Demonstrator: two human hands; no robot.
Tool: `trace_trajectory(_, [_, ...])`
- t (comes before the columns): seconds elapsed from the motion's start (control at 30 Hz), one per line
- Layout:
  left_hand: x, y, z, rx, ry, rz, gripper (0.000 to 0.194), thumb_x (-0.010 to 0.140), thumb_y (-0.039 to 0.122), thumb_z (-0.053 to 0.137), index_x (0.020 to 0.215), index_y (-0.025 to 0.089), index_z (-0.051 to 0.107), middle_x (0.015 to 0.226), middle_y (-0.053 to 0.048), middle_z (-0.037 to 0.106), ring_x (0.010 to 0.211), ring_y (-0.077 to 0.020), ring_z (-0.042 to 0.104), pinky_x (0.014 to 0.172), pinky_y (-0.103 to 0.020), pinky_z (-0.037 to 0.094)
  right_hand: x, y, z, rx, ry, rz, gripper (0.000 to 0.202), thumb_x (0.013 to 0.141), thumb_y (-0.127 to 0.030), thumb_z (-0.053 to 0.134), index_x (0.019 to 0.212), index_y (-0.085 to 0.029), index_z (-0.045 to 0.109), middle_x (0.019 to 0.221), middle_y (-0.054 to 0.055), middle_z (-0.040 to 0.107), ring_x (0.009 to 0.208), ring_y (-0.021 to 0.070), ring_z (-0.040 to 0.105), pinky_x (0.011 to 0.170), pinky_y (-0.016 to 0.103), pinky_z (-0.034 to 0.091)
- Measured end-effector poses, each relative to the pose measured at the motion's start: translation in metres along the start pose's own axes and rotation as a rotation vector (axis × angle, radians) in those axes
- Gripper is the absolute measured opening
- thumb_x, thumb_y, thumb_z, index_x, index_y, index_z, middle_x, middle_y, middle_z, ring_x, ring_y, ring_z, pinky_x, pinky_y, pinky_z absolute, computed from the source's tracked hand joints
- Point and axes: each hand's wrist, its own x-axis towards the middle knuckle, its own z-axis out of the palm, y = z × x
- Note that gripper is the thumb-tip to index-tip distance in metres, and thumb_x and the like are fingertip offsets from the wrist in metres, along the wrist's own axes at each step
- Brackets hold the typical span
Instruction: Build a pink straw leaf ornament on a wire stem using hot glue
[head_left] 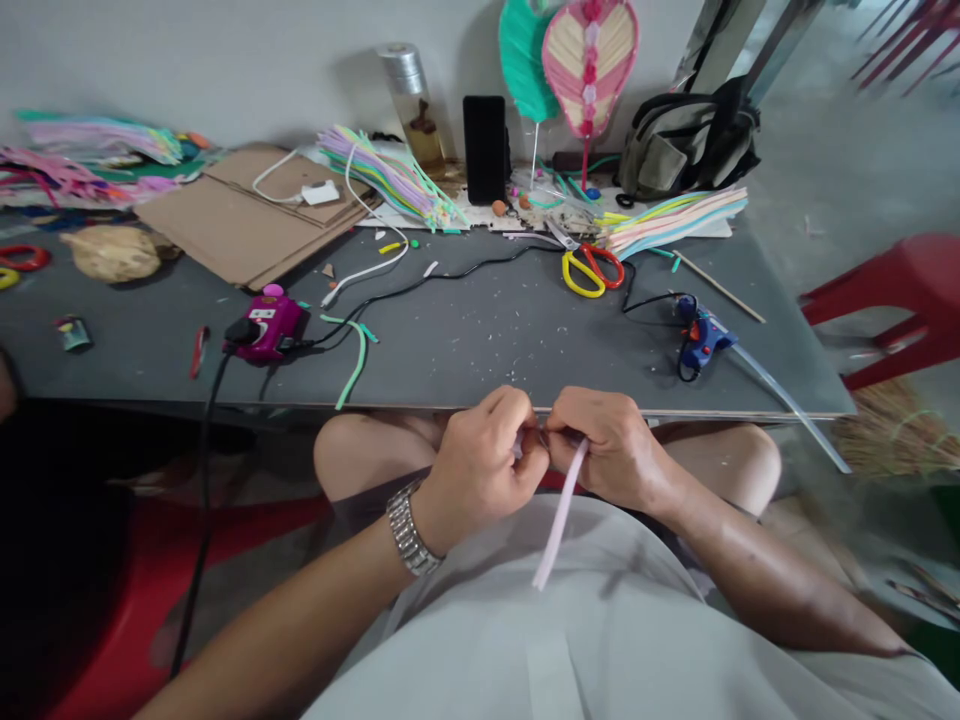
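A pale pink pipe cleaner (561,520) hangs down from my right hand (611,445), its loose end over the light shirt. That hand is closed round it. My left hand (487,455), with a metal-band watch (411,530) at the wrist, is closed too, its thumb and fingertips pinching right against those of the right. A bit of pale pink shows within the left hand's fingers; the exact pinched spot is hidden. Both hands are just off the table's front edge, above the lap. Scissors (589,270) with yellow and red handles lie beyond them.
On the grey table (480,330) are a blue glue gun (701,335), a purple power adapter (270,325) with black cords, a green pipe cleaner (356,365) and cardboard (247,225). Pipe cleaner bundles (675,225), a phone (485,150), a bottle (414,110) and a bag (686,145) stand behind.
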Motion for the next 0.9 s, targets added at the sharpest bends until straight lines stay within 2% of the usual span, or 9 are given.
trace_trajectory(0.73, [0.003, 0.005, -0.003, 0.052, 0.022, -0.034, 0.019, 0.078, 0.008, 0.050, 0.078, 0.024, 0.040, 0.070, 0.001, 0.053, 0.061, -0.0152, 0.052, 0.055, -0.028, 0.040, 0.008, -0.007, -0.007, -0.025, 0.001, -0.019, 0.023, 0.083, -0.002, 0.052, 0.069, -0.019, 0.048, 0.067, -0.004, 0.042, 0.061, 0.0088, 0.037, 0.058, 0.024, 0.027])
trace_trajectory(0.9, [0.006, 0.003, -0.011, -0.016, -0.010, -0.037, 0.016, 0.081, 0.006, 0.052, 0.082, 0.022, 0.049, 0.076, 0.000, 0.059, 0.066, -0.0149, 0.057, 0.060, -0.028, 0.044, 0.011, -0.010, -0.014, 0.011, -0.034, 0.083, 0.019, 0.081, -0.002, 0.056, 0.073, -0.019, 0.053, 0.067, -0.005, 0.050, 0.060, 0.0084, 0.042, 0.058, 0.023, 0.030])
